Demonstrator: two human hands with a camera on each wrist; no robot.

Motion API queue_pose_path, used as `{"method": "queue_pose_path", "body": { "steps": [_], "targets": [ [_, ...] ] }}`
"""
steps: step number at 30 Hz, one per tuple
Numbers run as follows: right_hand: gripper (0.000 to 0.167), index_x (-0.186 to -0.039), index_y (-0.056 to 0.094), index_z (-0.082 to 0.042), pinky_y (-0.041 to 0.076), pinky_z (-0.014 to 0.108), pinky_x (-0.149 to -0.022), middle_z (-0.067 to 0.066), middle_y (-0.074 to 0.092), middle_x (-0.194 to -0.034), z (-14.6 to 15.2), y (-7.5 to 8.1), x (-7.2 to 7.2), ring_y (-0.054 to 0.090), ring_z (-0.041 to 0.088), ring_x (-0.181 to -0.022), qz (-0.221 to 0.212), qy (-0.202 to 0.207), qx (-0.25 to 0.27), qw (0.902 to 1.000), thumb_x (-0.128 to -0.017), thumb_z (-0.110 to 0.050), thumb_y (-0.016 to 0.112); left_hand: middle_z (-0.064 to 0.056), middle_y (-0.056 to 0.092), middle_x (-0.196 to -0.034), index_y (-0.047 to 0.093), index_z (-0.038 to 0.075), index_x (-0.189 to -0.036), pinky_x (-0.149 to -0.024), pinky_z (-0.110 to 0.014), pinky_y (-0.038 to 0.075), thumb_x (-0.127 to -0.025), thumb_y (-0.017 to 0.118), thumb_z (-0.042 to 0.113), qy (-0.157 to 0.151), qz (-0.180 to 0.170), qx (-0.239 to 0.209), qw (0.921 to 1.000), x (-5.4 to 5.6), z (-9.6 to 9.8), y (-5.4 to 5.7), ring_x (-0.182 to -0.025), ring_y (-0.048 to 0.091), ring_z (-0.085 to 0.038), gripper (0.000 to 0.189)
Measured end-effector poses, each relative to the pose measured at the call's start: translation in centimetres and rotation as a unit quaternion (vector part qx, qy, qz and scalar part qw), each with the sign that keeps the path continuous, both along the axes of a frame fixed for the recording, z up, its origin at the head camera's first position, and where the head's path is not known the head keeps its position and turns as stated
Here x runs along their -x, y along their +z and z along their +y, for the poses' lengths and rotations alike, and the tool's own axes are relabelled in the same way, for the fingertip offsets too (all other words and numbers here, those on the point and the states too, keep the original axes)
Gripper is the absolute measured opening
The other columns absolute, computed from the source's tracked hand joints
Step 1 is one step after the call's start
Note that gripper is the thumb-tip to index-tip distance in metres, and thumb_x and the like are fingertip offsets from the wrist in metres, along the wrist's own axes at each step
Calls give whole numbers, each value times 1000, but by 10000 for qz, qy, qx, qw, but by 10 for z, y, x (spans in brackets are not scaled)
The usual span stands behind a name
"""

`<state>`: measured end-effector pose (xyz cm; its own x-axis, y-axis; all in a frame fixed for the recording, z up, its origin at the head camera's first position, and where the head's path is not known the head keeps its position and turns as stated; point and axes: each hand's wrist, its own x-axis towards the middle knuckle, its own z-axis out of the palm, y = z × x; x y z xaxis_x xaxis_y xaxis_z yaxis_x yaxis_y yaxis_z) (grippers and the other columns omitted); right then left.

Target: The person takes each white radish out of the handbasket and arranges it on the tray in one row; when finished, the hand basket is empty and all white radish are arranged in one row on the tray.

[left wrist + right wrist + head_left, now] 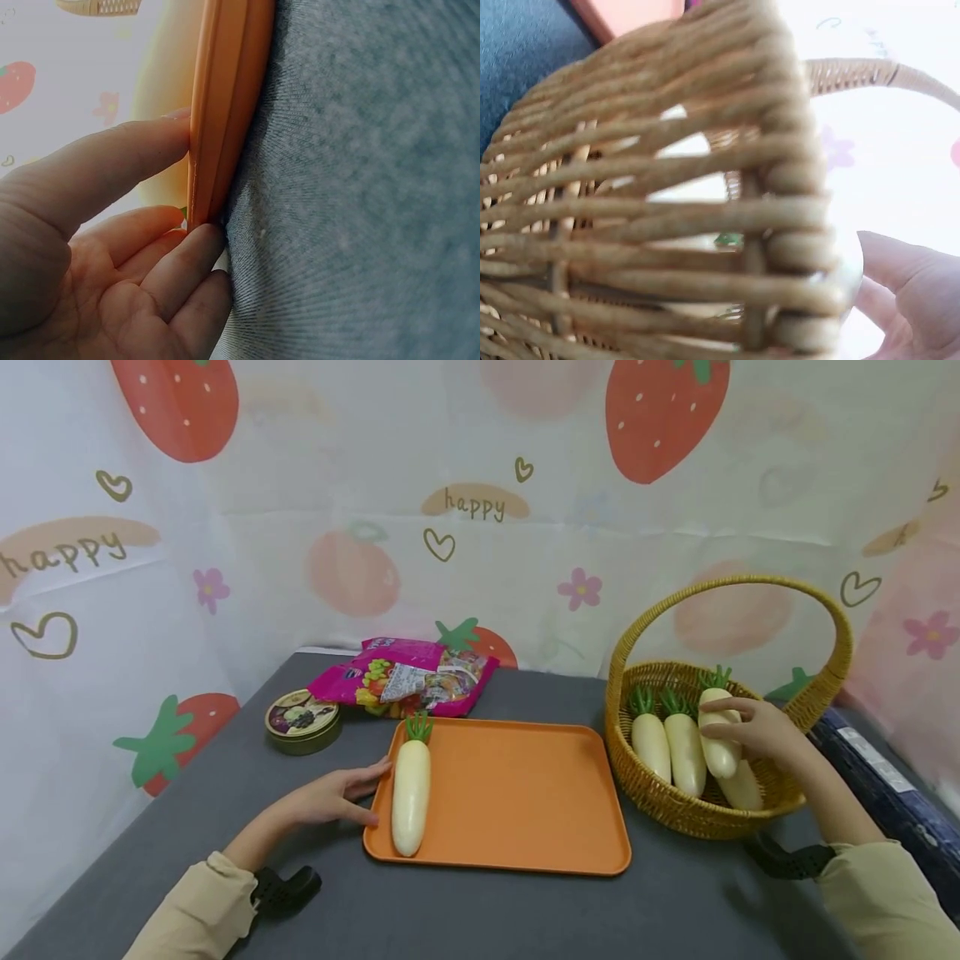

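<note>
My left hand (334, 797) rests at the left rim of an orange tray (517, 793), its thumb and fingertips touching the edge with the fingers fairly straight. On the tray's left side lies a white radish (411, 797) with green leaf stubs pointing away from me. My right hand (757, 727) grips another white radish (720, 752) inside a wicker basket (675, 814). Beside it in the basket lean two more radishes, a left one (650, 745) and a middle one (685, 753), with one (742, 787) partly hidden underneath. In the right wrist view, the basket wall (652, 225) blocks most of the held radish.
A pink snack bag (412, 677) lies behind the tray, next to a round tin (302, 721). The basket's tall arched handle (738, 581) rises above my right hand. A dark blue package (892, 785) lies right of the basket. A printed curtain (480, 568) hangs behind the grey table (525, 914).
</note>
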<state>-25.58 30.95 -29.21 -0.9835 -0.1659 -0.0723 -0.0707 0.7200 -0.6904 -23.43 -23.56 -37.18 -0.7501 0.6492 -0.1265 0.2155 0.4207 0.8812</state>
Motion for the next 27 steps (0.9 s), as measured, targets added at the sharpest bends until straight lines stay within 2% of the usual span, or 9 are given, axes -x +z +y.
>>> {"method": "queue_pose_path", "body": {
  "steps": [6, 10, 15, 19, 24, 27],
  "targets": [
    [66, -135, 35, 2, 50, 39, -68, 34, 15, -138, -7, 7, -8, 41, 45, -109, 119, 69, 556, 9984, -87, -36, 58, -30, 5, -141, 15, -11, -137, -98, -46, 23, -83, 65, 14, -25, 23, -11, 10000, 1, 1, 0, -124, 25, -39, 78],
    [66, -136, 34, 2, 48, 44, -74, 27, 8, -143, -11, 10, -13, 31, 46, -117, 136, 140, 866, 9961, -87, -36, 58, -30, 5, -142, 15, -11, -137, -99, -47, 22, -83, 65, 12, 31, -69, -54, 10000, 0, 1, 0, -125, 24, -39, 78],
    [61, -135, 35, 2, 42, 55, -80, 24, 9, -144, -17, 14, -23, 16, 47, -125, 140, 307, 1076, 9936, -89, -31, 56, -29, 6, -142, 15, -10, -138, -99, -47, 21, -83, 65, 12, 44, -85, -15, 10000, 1, 2, 2, -125, 25, -38, 77],
    [60, -136, 35, 0, 43, 52, -81, 24, 9, -144, -23, 16, -31, 19, 46, -124, 39, 292, 1232, 9919, -89, -31, 56, -31, 6, -141, 15, -12, -137, -99, -48, 21, -85, 63, 12, 9, -19, -5, 10000, -1, 3, 5, -124, 25, -40, 75],
    [56, -134, 39, 0, 47, 48, -76, 25, 15, -142, -32, 13, -45, 22, 49, -121, 194, 381, 1175, 9922, -89, -29, 57, -30, 8, -141, 16, -11, -137, -99, -48, 21, -86, 62, 14, 72, 26, 58, 10000, -1, 4, 5, -124, 25, -39, 73],
    [51, -131, 43, 0, 49, 43, -70, 24, 25, -139, -40, 10, -54, 34, 47, -115, 370, 430, 1214, 9910, -89, -26, 57, -30, 7, -141, 15, -10, -138, -99, -48, 22, -86, 61, 14, 103, -6, 55, 9999, -1, 2, 2, -124, 25, -39, 74]
  ]
}}
